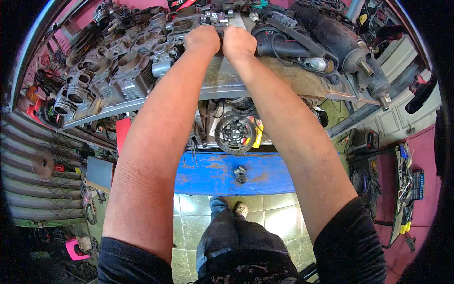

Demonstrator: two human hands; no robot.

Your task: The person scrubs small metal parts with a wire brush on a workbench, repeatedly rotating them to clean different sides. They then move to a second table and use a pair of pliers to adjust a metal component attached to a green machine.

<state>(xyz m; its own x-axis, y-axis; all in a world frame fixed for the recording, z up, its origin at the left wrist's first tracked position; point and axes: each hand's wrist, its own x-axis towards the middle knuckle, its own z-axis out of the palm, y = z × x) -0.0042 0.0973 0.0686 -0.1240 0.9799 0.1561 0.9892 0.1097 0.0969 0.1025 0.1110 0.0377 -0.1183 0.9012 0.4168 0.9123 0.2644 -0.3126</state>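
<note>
Both my arms reach far forward to the upper shelf (220, 75). My left hand (202, 39) and my right hand (239, 42) are closed, side by side, over its far part. Between them a bit of something dark shows, but the fingers curl away from view and whatever they hold is hidden. Left of my left hand stand several grey metal engine cylinders (128, 64) and a small carburetor-like metal part (162, 65). Close to my right hand lies a black corded power tool (283, 46), with a dark-bristled brush (283, 20) near it.
Dark exhaust mufflers (338, 40) rest on the shelf's right. Below, a brake disc (235, 134) sits on a lower level, behind a blue worn bench (213, 175) carrying a small metal part (241, 175). A tool rack (402, 189) stands at right, a roller shutter (23, 165) at left.
</note>
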